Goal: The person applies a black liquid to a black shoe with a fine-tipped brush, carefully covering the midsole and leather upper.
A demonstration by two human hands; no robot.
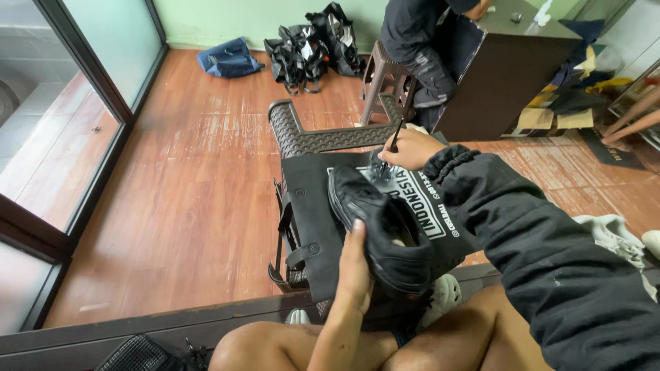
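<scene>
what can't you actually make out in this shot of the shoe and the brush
All in the head view:
- Brush tip: too small and dark against the bag to make out.
- Black shoe sole: turned away, and the left hand covers its near side.
- Right hand fingers: curled under, grip on the handle hidden.
- Black bag underside: hidden by the bag itself.
- Person on the stool: cut off by the top edge.
</scene>
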